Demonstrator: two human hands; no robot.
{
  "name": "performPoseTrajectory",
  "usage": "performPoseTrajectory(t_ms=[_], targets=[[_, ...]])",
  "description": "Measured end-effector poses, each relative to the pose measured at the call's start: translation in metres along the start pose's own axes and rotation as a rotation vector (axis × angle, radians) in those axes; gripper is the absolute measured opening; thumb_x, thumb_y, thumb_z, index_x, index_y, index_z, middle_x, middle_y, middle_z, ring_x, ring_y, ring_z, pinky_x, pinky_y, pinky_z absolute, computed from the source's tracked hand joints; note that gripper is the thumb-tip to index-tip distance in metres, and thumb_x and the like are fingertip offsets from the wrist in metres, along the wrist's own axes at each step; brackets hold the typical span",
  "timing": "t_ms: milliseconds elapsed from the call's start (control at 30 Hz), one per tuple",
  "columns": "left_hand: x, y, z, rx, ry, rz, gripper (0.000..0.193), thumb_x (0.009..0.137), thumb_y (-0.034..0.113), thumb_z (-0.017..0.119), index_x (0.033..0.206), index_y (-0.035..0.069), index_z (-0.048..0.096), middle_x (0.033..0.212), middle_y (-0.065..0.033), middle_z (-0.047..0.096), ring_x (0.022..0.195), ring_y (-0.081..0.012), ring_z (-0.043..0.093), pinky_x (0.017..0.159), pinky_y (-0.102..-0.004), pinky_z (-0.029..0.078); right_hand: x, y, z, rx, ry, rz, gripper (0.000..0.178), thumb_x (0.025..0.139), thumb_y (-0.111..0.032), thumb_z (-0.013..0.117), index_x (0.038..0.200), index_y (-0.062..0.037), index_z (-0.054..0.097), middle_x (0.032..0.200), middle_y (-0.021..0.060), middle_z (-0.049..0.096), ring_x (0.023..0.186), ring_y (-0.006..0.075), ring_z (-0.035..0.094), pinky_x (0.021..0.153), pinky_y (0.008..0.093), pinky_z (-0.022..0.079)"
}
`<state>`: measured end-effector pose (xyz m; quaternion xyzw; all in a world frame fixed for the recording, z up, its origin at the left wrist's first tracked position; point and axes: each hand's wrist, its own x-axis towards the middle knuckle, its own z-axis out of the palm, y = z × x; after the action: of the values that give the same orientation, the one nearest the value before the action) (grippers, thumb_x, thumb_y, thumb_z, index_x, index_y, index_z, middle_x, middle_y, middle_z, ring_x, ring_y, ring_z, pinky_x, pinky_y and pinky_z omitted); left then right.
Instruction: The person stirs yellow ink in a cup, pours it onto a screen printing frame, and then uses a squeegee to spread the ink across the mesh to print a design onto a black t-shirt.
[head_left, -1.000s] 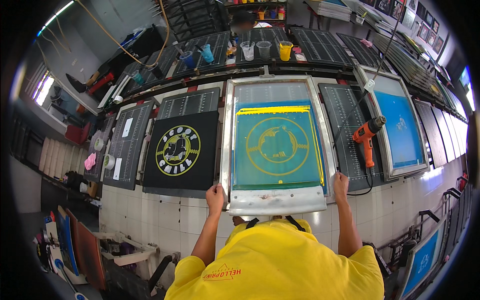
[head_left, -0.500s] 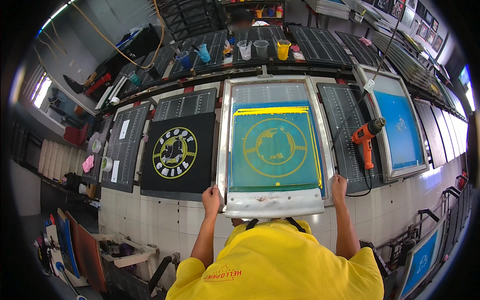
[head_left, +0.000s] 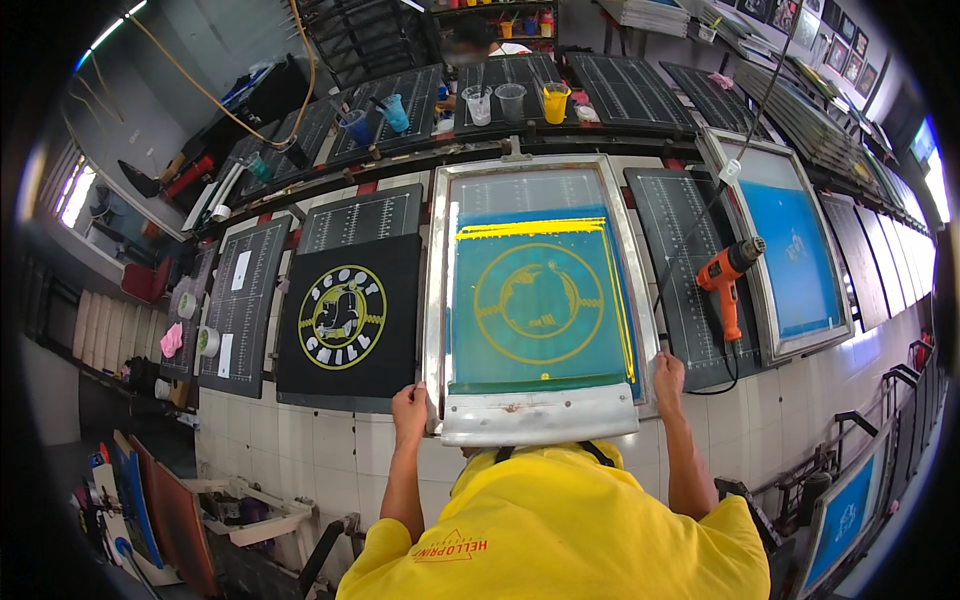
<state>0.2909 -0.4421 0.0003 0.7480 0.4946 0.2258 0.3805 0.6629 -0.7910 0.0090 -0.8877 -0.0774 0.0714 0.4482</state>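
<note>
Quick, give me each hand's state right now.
Left hand: closed on the near left corner of the screen-printing frame.
Right hand: gripping the frame's near right corner.

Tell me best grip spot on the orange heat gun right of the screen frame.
Probably the handle of the orange heat gun, the long straight part that points toward the person, taken from the near side. The nozzle end points away to the upper right, and the black cord trails off the handle's near end, so come in just above it. The right hand is nearest, now on the screen frame.
</note>
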Motion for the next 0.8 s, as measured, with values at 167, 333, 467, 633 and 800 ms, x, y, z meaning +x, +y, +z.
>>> performPoseTrajectory(t_ms=[167, 333, 467, 633, 800], targets=[[0.002, 0.028, -0.004, 0.177, -0.046, 0.033, 0.035, 0.093, 0.026, 0.059, 0.077, -0.005, 0.063, 0.069, -0.0259, 0.059, 0.065, -0.0454, 0.056, 0.061, -0.0475, 0.043, 0.008, 0.020, 0.006, -0.054, 0.016, -0.029, 0.032, 0.094, -0.020, 0.050, 0.102, 0.0054, 0.068, 0.091, 0.0267, 0.068, 0.087, 0.0377, 0.066, 0.080, 0.0422, 0.049], [0.003, 0.017, -0.003, 0.213, -0.027, 0.117, 0.036, 0.092, 0.025, 0.059, 0.073, -0.005, 0.061, 0.069, -0.0262, 0.058, 0.068, -0.0454, 0.058, 0.061, -0.0489, 0.044, 0.009, 0.031, 0.013, -0.056, 0.019, -0.046, 0.033, 0.095, -0.020, 0.050, 0.107, 0.0048, 0.068, 0.096, 0.0273, 0.068, 0.092, 0.0405, 0.065, 0.083, 0.0434, 0.048], [0.005, 0.022, -0.001, 0.250, -0.037, 0.051, 0.035, 0.091, 0.026, 0.059, 0.076, -0.005, 0.063, 0.073, -0.0259, 0.061, 0.073, -0.0464, 0.060, 0.066, -0.0526, 0.045, 0.003, 0.019, 0.009, -0.052, 0.009, 0.006, 0.035, 0.096, -0.021, 0.050, 0.110, 0.0049, 0.067, 0.101, 0.0277, 0.068, 0.096, 0.0410, 0.064, 0.086, 0.0423, 0.048], [-0.004, 0.026, 0.000, 0.251, 0.055, 0.052, 0.035, 0.091, 0.029, 0.061, 0.079, -0.004, 0.066, 0.076, -0.0251, 0.064, 0.077, -0.0457, 0.062, 0.068, -0.0511, 0.048, 0.007, 0.018, 0.009, -0.027, -0.004, -0.047, 0.034, 0.100, -0.019, 0.048, 0.117, 0.0056, 0.064, 0.110, 0.0249, 0.067, 0.104, 0.0376, 0.063, 0.093, 0.0400, 0.047], [-0.012, 0.046, -0.008, 0.152, 0.101, 0.049, 0.033, 0.093, 0.031, 0.062, 0.087, 0.000, 0.072, 0.077, -0.0215, 0.067, 0.075, -0.0414, 0.065, 0.067, -0.0467, 0.049, 0.002, 0.006, 0.008, 0.049, 0.133, -0.352, 0.035, 0.101, -0.017, 0.047, 0.125, 0.0048, 0.060, 0.115, 0.0212, 0.066, 0.113, 0.0345, 0.060, 0.096, 0.0390, 0.047]])
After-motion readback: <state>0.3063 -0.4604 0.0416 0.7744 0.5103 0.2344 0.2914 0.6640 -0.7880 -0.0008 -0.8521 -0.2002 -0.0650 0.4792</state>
